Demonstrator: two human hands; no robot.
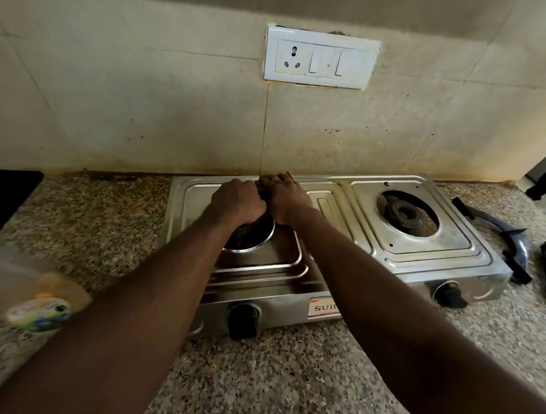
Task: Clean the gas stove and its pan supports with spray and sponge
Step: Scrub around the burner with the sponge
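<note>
1. Stainless steel gas stove with two burners sits on a speckled granite countertop, its back edge close to the tiled wall.
2. Both hands meet over the stove's left burner. The left hand is curled into a fist, and the right hand is closed beside it, touching it.
3. Between the two hands a small dark thing is clamped; it is too hidden to tell what it is.
4. The right burner lies bare in its round opening, with no pan support over it.
5. Two black knobs stand on the stove's front panel, with a partly covered label between them.
6. Right of the stove, a dark curved part lies on the countertop.
7. Left of the stove, a blurred clear plastic container stands near the left forearm.
8. A white socket and switch plate is fixed on the wall above the stove.
</note>
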